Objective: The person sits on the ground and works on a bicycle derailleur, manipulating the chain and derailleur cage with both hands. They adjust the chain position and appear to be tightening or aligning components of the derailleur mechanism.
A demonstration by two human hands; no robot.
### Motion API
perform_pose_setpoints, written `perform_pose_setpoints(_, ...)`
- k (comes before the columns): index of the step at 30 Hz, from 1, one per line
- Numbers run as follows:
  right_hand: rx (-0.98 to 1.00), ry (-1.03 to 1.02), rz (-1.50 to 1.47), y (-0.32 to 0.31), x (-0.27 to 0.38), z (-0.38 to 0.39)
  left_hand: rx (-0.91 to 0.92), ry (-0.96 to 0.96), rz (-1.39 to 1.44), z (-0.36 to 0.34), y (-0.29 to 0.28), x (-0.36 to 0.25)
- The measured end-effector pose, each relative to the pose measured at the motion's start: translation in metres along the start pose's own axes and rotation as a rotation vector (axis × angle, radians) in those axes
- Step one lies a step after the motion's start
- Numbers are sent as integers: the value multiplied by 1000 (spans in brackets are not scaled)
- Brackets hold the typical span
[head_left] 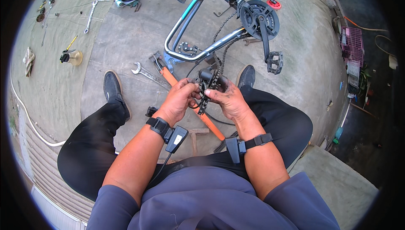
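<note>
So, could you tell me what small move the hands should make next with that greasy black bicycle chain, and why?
Probably feed a little slack through the black derailleur. Both the left hand and right hand pinch the greasy black bicycle chain where it loops at the derailleur, and the chain runs loosely up toward the black chainring.

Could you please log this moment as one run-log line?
left hand: grips bicycle chain | right hand: holds chain and derailleur | bicycle frame: on ground

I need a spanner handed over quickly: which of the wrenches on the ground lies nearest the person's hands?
The silver open-ended wrench lying just beyond the left hand, beside the orange-handled tool. The other wrench lies far off at upper left.
</note>
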State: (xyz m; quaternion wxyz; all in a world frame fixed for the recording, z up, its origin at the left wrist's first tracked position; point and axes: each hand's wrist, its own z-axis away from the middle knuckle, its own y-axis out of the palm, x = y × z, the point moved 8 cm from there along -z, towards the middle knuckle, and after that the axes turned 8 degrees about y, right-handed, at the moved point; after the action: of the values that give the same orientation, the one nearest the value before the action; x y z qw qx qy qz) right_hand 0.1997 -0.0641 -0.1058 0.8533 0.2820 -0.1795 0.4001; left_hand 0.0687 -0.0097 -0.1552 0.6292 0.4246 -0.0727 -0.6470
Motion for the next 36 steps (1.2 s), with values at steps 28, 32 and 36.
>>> perform_pose_setpoints(28, -152, 175, 177, -30, -19, 38, -178, 120, -673, 22, -12, -14)
perform_pose_setpoints(32, -53, 52, 197, -20, 5, 50, -192, 107, -695, 31, -11, -23)
perform_pose_setpoints(36, 35, -265, 272, -12, 44, 60, -178, 43, -595, 41, 3, -39)
